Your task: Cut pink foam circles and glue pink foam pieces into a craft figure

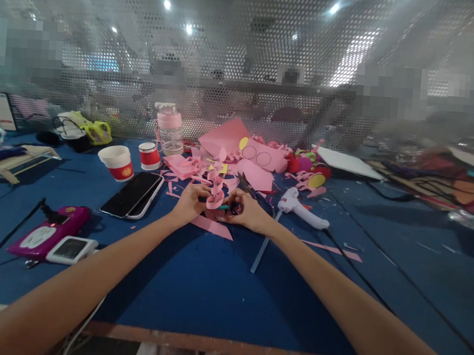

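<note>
My left hand (190, 202) is closed, its thumb and fingers pinching a curled pink paper strip (215, 201) that stands up in loops just above the table. On the other side of the strip, my right hand (246, 210) is closed with bent fingers around something dark with a teal part, too small to make out. Dark pointed blades (243, 182), perhaps of scissors, show just behind that hand. A flat pink paper strip (213, 227) lies under my hands. Beyond them spreads a heap of cut pink paper (257, 173) with a few yellow pieces.
A white glue gun (305, 210) with a clear glue stick lies right of my right hand, its cord running rightward. To the left are phones (132, 194), paper cups (117, 162), a pink-lidded bottle (169, 132) and a purple power bank (50, 232). A perforated metal screen (246, 48) stands behind.
</note>
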A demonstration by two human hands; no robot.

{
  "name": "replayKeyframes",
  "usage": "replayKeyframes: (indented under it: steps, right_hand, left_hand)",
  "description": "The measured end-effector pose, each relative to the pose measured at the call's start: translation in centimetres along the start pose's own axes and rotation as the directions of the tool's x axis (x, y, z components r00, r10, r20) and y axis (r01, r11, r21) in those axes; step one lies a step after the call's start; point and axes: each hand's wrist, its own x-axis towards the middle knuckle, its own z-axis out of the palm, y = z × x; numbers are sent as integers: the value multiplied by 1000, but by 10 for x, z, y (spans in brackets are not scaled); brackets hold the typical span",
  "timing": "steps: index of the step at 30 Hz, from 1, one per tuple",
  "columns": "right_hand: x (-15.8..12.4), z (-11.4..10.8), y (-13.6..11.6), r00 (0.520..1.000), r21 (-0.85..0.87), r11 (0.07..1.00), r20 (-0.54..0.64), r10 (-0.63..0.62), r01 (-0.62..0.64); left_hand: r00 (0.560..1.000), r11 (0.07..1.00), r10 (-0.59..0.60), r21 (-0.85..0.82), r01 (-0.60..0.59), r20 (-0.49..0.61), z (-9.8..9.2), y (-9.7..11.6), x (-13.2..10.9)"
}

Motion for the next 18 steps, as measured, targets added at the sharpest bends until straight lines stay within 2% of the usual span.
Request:
replayKeyframes:
  steps: [10,13,18]
  right_hand:
    - [-3,3,-10,999,-244,969,2,46,-45]
    - [-3,2,-8,999,-210,977,-9,39,-40]
    - [0,-1,1,999,-12,1000,-52,3,-4]
  left_hand:
    - [1000,999,-6,-47,6,-4,1,-4,-1]
    - [1000,999,6,-51,-7,-13,1,-1,0]
    - [998,998,54,15,-54,-17,1,-1,0]
